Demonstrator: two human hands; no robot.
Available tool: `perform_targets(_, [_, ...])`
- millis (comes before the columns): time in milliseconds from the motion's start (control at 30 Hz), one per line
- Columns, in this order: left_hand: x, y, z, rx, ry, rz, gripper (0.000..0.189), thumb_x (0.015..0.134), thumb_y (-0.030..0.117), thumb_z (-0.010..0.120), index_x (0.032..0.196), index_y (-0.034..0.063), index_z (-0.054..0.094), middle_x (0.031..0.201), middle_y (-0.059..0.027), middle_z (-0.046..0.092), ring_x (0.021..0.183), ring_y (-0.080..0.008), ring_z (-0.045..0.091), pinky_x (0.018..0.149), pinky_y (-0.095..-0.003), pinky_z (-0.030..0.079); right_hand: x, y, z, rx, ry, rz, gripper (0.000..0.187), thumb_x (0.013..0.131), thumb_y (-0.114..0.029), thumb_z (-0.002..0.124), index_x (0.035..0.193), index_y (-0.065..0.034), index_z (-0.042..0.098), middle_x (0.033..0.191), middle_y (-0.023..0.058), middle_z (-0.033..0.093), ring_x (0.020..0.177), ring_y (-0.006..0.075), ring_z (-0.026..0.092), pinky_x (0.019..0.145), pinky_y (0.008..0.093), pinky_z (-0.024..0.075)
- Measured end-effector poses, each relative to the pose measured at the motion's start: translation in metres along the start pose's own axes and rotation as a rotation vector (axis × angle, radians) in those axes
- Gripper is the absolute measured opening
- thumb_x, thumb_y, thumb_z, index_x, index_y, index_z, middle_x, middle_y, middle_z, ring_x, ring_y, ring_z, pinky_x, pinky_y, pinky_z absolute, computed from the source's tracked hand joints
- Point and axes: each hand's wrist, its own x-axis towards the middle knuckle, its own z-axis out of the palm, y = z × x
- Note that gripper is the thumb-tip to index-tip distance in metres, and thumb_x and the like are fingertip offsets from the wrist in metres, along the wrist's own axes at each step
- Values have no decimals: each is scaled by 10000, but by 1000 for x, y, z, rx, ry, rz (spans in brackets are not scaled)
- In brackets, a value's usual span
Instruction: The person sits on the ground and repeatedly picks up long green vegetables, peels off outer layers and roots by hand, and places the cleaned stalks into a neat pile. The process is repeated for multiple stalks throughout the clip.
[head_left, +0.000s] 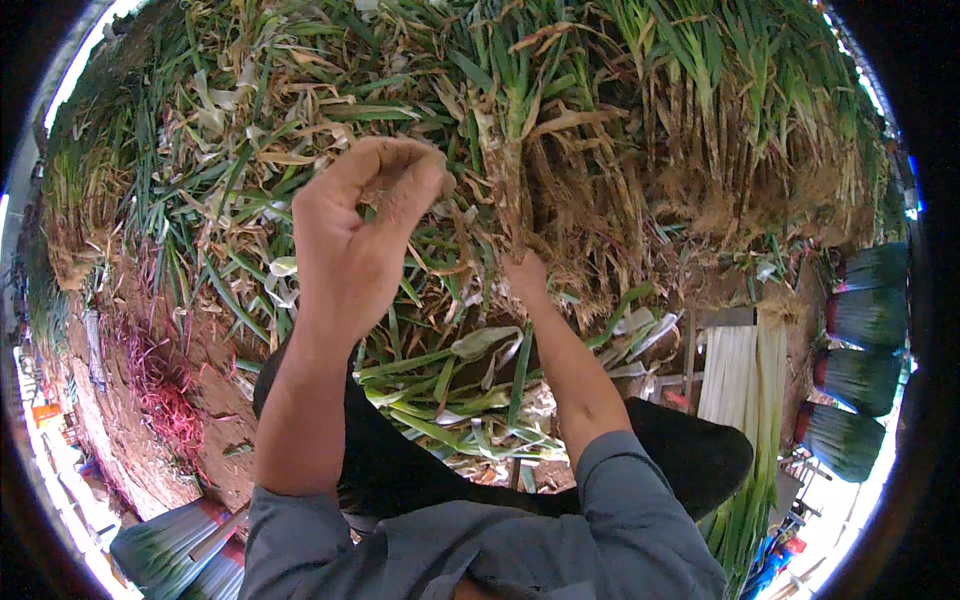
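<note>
My right hand (527, 276) is closed around the root end of an unpeeled leek (511, 172), whose stem stands up away from me with dry outer leaves and green tops. Raised above the leaf litter, my left hand (367, 199) has its fingers curled round towards the thumb; whether anything thin is between the fingertips cannot be made out. Stripped leek leaves (442, 412) lie between my knees. Just beyond my right hand, more unpeeled leeks (592, 195) stand with brown, soil-covered roots.
Peeled white leeks (731, 367) lie by my right knee. Tied leek bundles (862, 315) are stacked at the far right, others (172, 547) at lower left. Red and purple ties (169, 405) lie on bare soil to the left. Discarded leaves (225, 150) cover the ground ahead.
</note>
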Motion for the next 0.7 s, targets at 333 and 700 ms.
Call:
perform_targets(333, [-2, 6, 4, 118, -85, 14, 183, 1013, 129, 706, 1102, -26, 744, 965, -73, 779, 880, -118, 701, 720, -247, 536, 25, 2, 7, -137, 98, -20, 525, 920, -311, 765, 1291, 37, 635, 1192, 232, 704, 1074, 352, 708, 924, 572, 543])
perform_targets(700, [4, -4, 5, -179, -64, -103, 223, 1024, 162, 711, 1079, -53, 729, 947, -70, 760, 876, -115, 695, 838, -265, 540, -71, -20, -69, 769, -215, -90, 502, 991, -409, 747, 1284, -11, 659, 1086, 90, 683, 900, 214, 690, 720, 373, 567])
